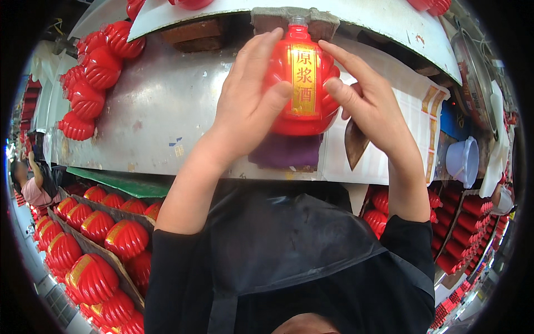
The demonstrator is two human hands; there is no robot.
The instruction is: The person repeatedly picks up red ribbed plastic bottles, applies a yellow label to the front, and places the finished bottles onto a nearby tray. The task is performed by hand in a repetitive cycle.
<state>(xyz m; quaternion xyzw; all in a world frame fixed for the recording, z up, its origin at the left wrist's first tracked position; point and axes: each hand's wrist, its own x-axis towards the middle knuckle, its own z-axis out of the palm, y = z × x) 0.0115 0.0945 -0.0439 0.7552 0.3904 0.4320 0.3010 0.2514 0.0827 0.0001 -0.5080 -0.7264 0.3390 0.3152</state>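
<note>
A round red bottle (278,123) with ribbed sides and a clear neck lies at the far middle of the bench. Its neck rests on a cloth-covered block (267,21). Down its front runs a gold label (303,108) with red characters. My left hand (247,94) holds the bottle's left side, thumb at the label's edge. On the right side, my right hand (370,97) touches the bottle with thumb and forefinger, its other fingers curled round a dark, pointed blade-like tool (355,146). A purple cloth (286,153) lies beneath the bottle's near end.
Several red bottles (103,67) lie at the bench's left. White sheets with gold labels (433,131) cover its right side. Beside it hangs a pale bucket (463,161). Crates of red bottles (127,239) stand at lower left. A person (38,186) is at far left.
</note>
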